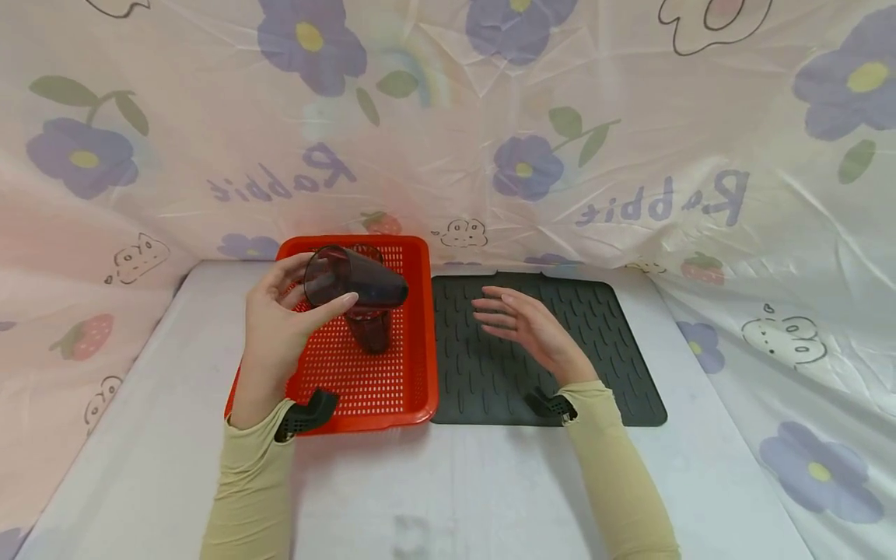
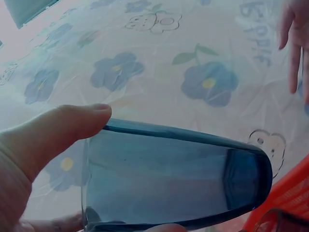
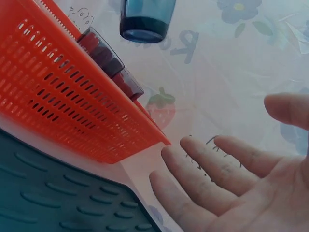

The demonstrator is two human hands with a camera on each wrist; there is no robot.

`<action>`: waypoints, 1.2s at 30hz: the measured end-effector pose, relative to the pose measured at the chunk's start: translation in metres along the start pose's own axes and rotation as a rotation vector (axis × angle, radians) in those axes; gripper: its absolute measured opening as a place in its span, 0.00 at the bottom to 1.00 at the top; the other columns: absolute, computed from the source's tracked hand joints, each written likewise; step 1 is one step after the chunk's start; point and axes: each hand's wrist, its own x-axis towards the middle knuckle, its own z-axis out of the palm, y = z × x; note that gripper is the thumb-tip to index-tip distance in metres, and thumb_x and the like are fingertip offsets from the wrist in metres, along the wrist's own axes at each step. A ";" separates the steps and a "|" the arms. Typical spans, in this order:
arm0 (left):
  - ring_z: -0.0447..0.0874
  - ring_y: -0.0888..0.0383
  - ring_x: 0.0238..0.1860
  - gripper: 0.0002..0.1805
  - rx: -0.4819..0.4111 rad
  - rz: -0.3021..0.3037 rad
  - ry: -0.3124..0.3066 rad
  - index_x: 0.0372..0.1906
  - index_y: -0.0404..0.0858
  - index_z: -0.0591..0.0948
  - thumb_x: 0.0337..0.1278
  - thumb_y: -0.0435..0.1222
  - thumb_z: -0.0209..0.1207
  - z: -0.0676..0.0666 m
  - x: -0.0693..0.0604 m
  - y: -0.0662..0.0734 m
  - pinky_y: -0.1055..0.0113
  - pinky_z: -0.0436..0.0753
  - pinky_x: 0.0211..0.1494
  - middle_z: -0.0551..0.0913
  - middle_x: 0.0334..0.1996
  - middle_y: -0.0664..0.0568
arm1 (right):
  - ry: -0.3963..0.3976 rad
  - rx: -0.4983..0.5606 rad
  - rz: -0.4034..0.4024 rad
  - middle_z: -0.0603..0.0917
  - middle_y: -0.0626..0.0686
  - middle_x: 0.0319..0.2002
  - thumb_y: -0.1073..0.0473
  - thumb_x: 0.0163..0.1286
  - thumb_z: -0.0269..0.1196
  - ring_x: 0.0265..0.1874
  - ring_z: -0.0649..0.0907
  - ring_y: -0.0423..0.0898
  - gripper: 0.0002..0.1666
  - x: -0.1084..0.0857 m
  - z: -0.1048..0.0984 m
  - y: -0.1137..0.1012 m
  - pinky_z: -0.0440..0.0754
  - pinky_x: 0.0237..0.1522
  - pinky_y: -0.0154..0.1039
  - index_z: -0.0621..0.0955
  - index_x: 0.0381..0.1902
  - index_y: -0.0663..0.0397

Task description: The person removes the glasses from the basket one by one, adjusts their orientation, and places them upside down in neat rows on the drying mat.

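Observation:
My left hand (image 1: 280, 311) holds a dark, see-through tumbler (image 1: 360, 278) tipped on its side above the red basket (image 1: 425, 327). The thumb and fingers wrap it near the rim, and its base points right. In the left wrist view the same tumbler (image 2: 164, 174) looks bluish, with a thick base. Below it, more dark tumblers (image 1: 371, 330) lie in the basket, partly hidden by the held one. Over the dark ribbed mat (image 1: 532, 350), my right hand (image 1: 528, 323) hovers with fingers extended and nothing in its grasp; the right wrist view shows its palm (image 3: 270, 203).
Basket and mat lie side by side on a white-covered table (image 1: 490, 490). The basket has perforated sides and floor. A printed plastic sheet (image 1: 448, 140) with flowers and rabbits hangs behind and along both sides.

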 end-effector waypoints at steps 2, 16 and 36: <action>0.79 0.48 0.52 0.36 -0.016 0.005 -0.010 0.60 0.37 0.73 0.40 0.29 0.74 0.003 0.001 -0.002 0.70 0.82 0.44 0.75 0.55 0.41 | -0.005 0.012 -0.001 0.68 0.62 0.66 0.53 0.79 0.46 0.63 0.70 0.58 0.27 0.001 0.002 0.001 0.67 0.63 0.53 0.63 0.71 0.57; 0.78 0.44 0.51 0.35 -0.196 -0.035 -0.036 0.60 0.36 0.71 0.44 0.27 0.72 0.026 0.004 -0.010 0.62 0.84 0.42 0.73 0.54 0.38 | -0.031 0.040 -0.012 0.69 0.63 0.65 0.52 0.79 0.46 0.63 0.70 0.60 0.27 0.015 0.012 0.003 0.68 0.62 0.53 0.64 0.70 0.57; 0.82 0.50 0.41 0.31 -0.374 -0.098 -0.028 0.61 0.31 0.67 0.51 0.24 0.66 0.049 -0.002 -0.026 0.56 0.85 0.38 0.70 0.53 0.37 | -0.026 0.055 0.040 0.72 0.62 0.62 0.51 0.77 0.49 0.60 0.74 0.58 0.28 0.021 0.023 0.000 0.71 0.60 0.51 0.66 0.69 0.59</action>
